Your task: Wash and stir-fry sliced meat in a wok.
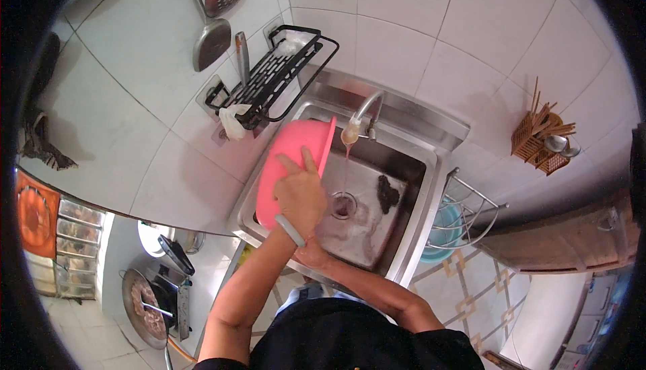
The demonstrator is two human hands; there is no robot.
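A pink plastic basin (295, 140) stands tilted on its side in the left part of the stainless steel sink (426, 208), its opening turned to the right. My left hand (301, 199), with a light band on the wrist, holds the basin's outer side with fingers spread. My right hand (311, 255) is at the sink's front edge below the basin; my left wrist and the basin hide its fingers. A thin stream of water runs from the faucet (366, 110). Near the drain (343, 205), a dark scrubber or rag (388, 194) lies on the sink floor.
A black wall rack (282, 69) juts out above the sink's left side. To the right hang a chopstick basket (537, 143) and, lower, a metal rack over a blue basin (444, 233). A wok (146, 309) with food sits on a stove at lower left.
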